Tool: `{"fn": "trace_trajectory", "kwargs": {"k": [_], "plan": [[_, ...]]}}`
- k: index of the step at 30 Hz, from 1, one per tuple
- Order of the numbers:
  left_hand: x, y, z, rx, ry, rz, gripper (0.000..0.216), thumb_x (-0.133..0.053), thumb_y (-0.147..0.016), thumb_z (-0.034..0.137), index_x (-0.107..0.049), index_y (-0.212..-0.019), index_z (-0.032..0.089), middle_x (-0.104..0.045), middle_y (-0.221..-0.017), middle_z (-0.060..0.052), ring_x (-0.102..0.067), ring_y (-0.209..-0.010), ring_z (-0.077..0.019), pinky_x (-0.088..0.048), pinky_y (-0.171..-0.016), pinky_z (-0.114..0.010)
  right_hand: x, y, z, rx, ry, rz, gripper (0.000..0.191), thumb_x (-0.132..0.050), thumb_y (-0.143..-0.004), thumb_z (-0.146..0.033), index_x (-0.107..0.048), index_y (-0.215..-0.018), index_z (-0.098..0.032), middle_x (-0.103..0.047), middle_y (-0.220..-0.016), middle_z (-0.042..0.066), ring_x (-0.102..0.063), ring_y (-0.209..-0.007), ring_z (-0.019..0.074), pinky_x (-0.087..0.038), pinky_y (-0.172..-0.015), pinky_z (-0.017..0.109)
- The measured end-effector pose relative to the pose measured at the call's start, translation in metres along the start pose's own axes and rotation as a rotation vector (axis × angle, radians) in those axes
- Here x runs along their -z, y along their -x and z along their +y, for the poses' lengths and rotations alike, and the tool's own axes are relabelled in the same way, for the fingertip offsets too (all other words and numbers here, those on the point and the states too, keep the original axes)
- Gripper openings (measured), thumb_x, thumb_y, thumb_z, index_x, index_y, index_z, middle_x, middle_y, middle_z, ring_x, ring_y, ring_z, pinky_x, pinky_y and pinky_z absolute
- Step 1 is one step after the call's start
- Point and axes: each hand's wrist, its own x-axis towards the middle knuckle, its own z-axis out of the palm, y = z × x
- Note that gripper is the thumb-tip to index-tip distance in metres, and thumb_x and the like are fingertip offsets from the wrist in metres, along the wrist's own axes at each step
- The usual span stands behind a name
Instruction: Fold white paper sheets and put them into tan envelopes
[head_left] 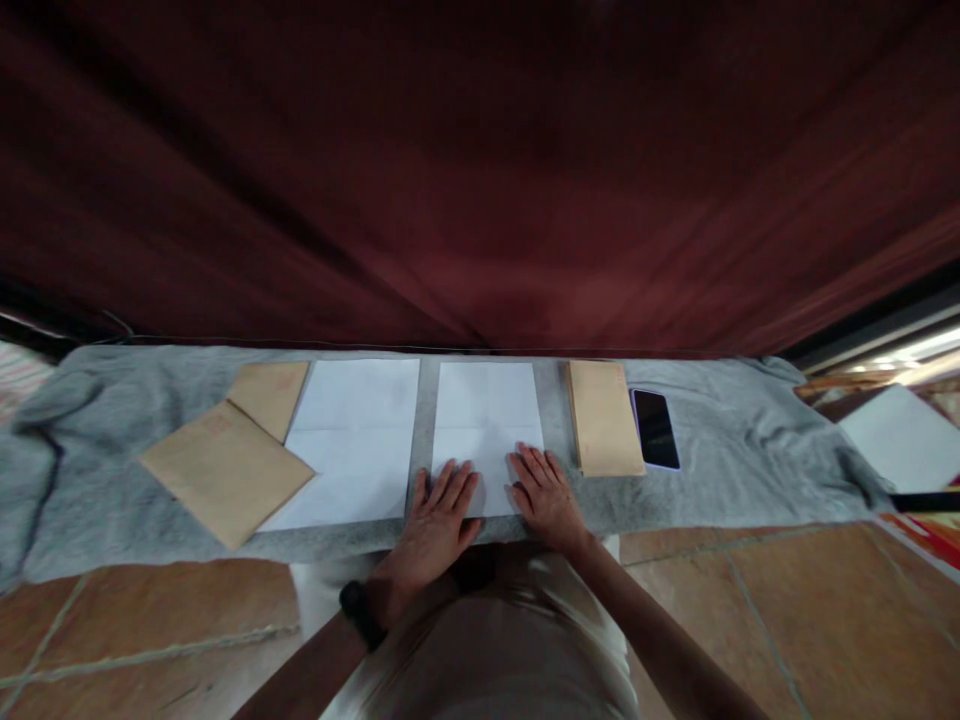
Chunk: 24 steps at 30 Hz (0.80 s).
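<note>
A white sheet of paper point(487, 400) with faint crease lines lies flat in front of me. My left hand point(441, 512) rests palm down on its lower left corner, fingers spread. On the lower right corner lies my right hand point(546, 492), also flat with fingers apart. Left of this sheet is more white paper point(352, 440), creased across the middle. One brown envelope point(229, 470) overlaps that paper's left edge, and another brown envelope point(271, 392) is partly under it. A stack of brown envelopes point(607, 420) sits to the right of my right hand.
A phone point(656, 430) with a dark screen lies right of the stack. Grey cloth point(742, 440) covers the narrow table. A dark red curtain point(480, 200) hangs along its far edge. At far right is a white flat object point(904, 435). Tiled floor point(750, 600) shows below.
</note>
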Motion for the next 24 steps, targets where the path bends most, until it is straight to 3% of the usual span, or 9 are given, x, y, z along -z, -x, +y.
{"fn": "trace_trajectory", "kwargs": {"k": [6,10,14,19,24], "plan": [[0.001,-0.003,0.006,-0.051,-0.078,-0.106,0.055,-0.056,-0.092,0.025,-0.053,-0.146,0.018,-0.046,-0.158,-0.017,-0.04,-0.148,-0.0349,-0.032,-0.121,-0.055,0.013,0.015,0.012,0.18,-0.038,-0.097,0.06,-0.054,-0.102,-0.042,-0.044,-0.154,-0.014,-0.035,-0.164,0.017,-0.031,-0.153,0.0309,-0.032,-0.124,0.054],[-0.003,-0.004,0.008,-0.041,-0.123,-0.123,0.059,-0.048,-0.09,0.012,-0.05,-0.149,0.017,-0.047,-0.157,-0.018,-0.044,-0.146,-0.0326,-0.036,-0.119,-0.052,0.017,0.015,0.013,0.188,-0.075,-0.079,0.062,-0.056,-0.1,-0.045,-0.044,-0.153,-0.014,-0.037,-0.163,0.019,-0.03,-0.153,0.0308,-0.032,-0.123,0.057],[0.001,-0.006,0.0,-0.042,-0.094,-0.103,0.057,-0.043,-0.088,0.005,-0.057,-0.142,0.016,-0.054,-0.151,-0.017,-0.051,-0.142,-0.0298,-0.045,-0.114,-0.047,0.02,0.015,0.014,0.19,-0.125,-0.085,0.064,-0.059,-0.098,-0.047,-0.046,-0.152,-0.016,-0.039,-0.162,0.018,-0.033,-0.152,0.0301,-0.032,-0.123,0.057],[0.015,0.004,-0.013,-0.085,0.029,-0.086,0.049,-0.044,-0.09,0.006,-0.064,-0.133,0.019,-0.066,-0.139,-0.013,-0.062,-0.129,-0.0261,-0.051,-0.108,-0.043,0.019,0.022,0.025,0.195,-0.267,-0.094,0.055,-0.056,-0.097,-0.028,-0.049,-0.151,-0.022,-0.051,-0.155,0.01,-0.044,-0.146,0.0232,-0.035,-0.123,0.052],[0.012,0.023,-0.016,-0.095,0.083,-0.029,0.045,-0.047,-0.091,0.009,-0.066,-0.131,0.022,-0.067,-0.138,-0.009,-0.061,-0.13,-0.0242,-0.046,-0.114,-0.043,0.014,0.034,0.035,0.14,-0.339,-0.057,0.061,-0.054,-0.086,-0.01,-0.055,-0.146,-0.021,-0.053,-0.154,0.009,-0.045,-0.145,0.0236,-0.038,-0.121,0.051]]}}
